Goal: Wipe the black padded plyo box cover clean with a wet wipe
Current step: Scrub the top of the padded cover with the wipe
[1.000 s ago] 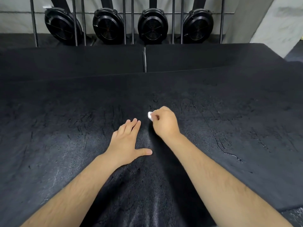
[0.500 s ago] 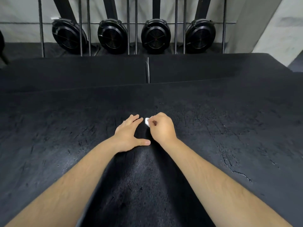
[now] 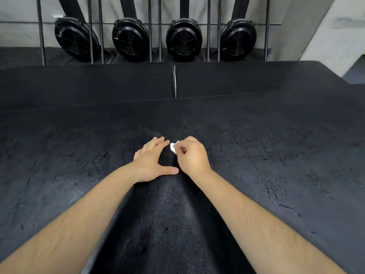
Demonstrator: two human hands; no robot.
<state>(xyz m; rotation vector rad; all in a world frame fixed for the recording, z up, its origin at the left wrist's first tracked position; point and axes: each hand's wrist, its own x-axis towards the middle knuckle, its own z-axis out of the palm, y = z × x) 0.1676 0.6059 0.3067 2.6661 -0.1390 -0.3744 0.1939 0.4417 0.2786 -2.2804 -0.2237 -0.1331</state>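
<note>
Gym wall, black fan wheels (image 3: pixel 183 40) behind | plyo box cover (image 3: pixel 256 155) cracked, fills foreground | right hand (image 3: pixel 192 155) pinches small wet wipe (image 3: pixel 173 148) mid-cover | left hand (image 3: pixel 151 162) flat, fingers straight, just beside | risk: wipe may snag on cracks and shred

Colours: black padded plyo box cover (image 3: pixel 256 155) showed grey mottling and fine branching cracks, darker down the centre | small white wet wipe (image 3: pixel 173 148) was unpatterned | four round black fan housings (image 3: pixel 183 39) bore concentric-ring grilles | thin vertical metal bars (image 3: pixel 40 30) were dark grey | smooth wall (image 3: pixel 316 26) was pale grey | two rear foam pads (image 3: pixel 88 84) were uniform matte black
</note>
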